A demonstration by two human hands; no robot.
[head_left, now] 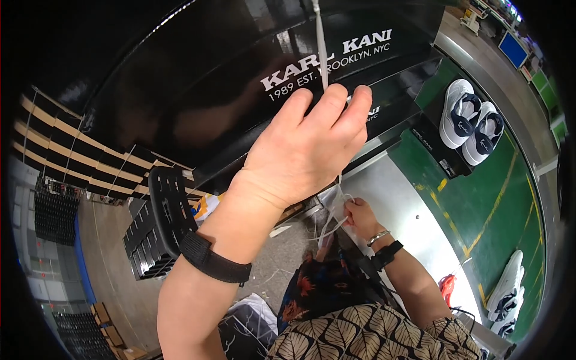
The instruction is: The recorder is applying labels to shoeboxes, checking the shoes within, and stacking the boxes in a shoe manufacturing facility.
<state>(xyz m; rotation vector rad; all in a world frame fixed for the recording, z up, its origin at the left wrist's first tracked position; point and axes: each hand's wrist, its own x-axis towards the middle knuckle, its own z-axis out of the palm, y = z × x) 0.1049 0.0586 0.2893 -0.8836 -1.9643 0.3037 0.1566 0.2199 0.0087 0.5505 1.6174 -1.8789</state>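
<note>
A large glossy black shoebox (198, 78) with white print fills the upper middle. Across its face runs a white string (321, 48), leading down to my left hand (306, 138). The fingers of that hand are bent and closed round the string, close against the box front. Lower down and to the right, nearer my body, my right hand (360, 217) is closed on a looped white length of string (336, 223). Its thumb and fingers are pressed together. Part of a second black box shows just below the large one, half hidden by my left hand.
Beside me is a shiny metal tabletop (414, 225) with a green surface (474, 204). White-and-navy sneakers (459, 114) sit on a black box (438, 147); more sneakers (507, 294) lie lower right near a red object (446, 289). A black chair (171, 207) stands left, before stacked boxes (66, 153).
</note>
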